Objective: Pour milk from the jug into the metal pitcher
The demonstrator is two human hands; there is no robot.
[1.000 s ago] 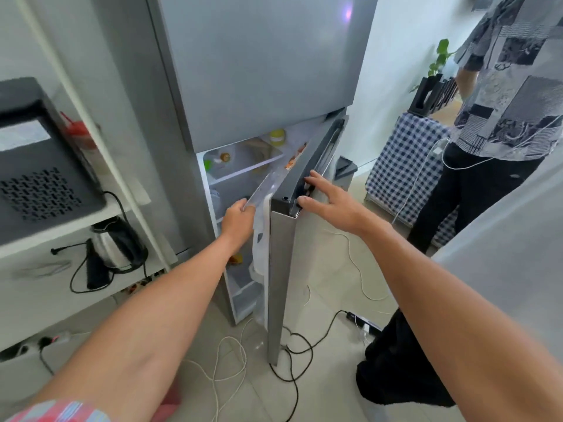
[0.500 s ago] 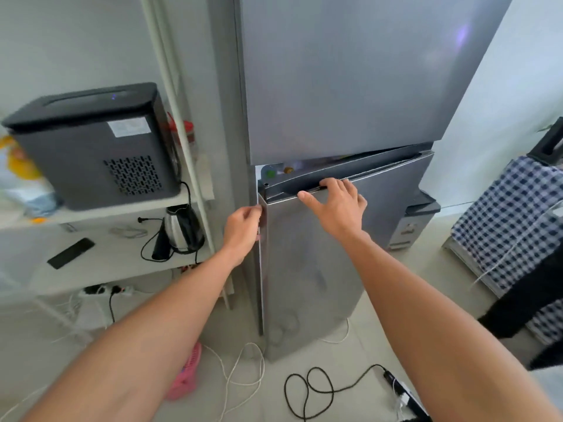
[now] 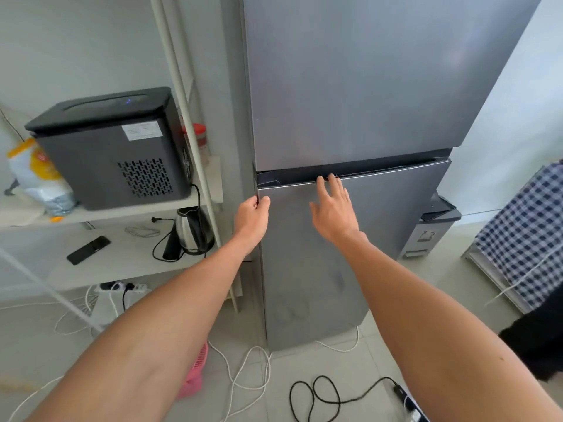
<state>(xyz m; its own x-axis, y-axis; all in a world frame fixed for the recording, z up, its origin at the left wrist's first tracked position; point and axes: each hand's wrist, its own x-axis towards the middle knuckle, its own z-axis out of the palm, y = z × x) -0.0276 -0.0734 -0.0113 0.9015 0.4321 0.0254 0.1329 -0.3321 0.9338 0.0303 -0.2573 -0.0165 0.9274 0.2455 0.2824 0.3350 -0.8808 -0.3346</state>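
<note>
**Two hands on the fridge door**

In front of the grey fridge [image 3: 350,117], both arms reach out. The fridge stands tall, with its long side going up and down. Its lower door [image 3: 350,254] looks shut, flat with the door above it. A dark strip [image 3: 365,170] runs sideways between the two doors.

The left hand [image 3: 251,217] is at the left edge of the lower door, near its top corner. Its fingers curl in at that edge and touch it. The hand holds nothing else.

The right hand [image 3: 333,210] lies open on the front of the lower door. Its fingers [image 3: 332,182] are spread and point up, and the tips reach the dark strip. This hand holds nothing. The two hands are apart, with bare door between them.

The jug and the metal pitcher cannot be seen, so which way they point cannot be told.

To the left is a white shelf [image 3: 122,208]. A black box machine [image 3: 112,147] sits on it, with a bag [image 3: 36,178] beside it. One shelf down are a kettle [image 3: 192,229] and a black phone [image 3: 88,249]. White and black cords [image 3: 313,397] lie on the floor. On the right is a blue check cloth [image 3: 524,239].
</note>
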